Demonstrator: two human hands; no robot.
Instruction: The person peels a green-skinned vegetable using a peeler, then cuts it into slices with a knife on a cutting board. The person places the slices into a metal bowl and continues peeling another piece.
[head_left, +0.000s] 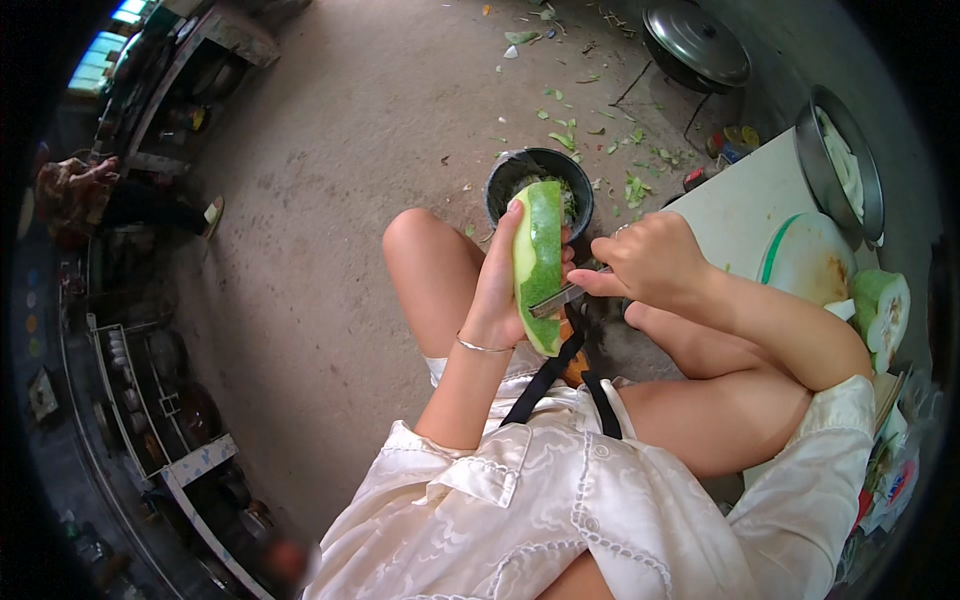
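A long piece of green-skinned gourd (541, 262), partly peeled to pale flesh along its left side, is held upright in my left hand (499, 277). My right hand (649, 259) grips a metal peeler (559, 301), whose end lies against the lower part of the green skin. Below the gourd, on the floor, stands a dark bucket (499, 191) with peelings inside, partly hidden by the gourd and my left hand.
At the right, a low pale table (739, 195) bears a metal basin (806, 150), a round cutting board (810, 255) and a cut gourd (879, 311). A lidded wok (697, 45) stands beyond. Peel scraps litter the floor. Another person (82, 195) is at the far left near shelves.
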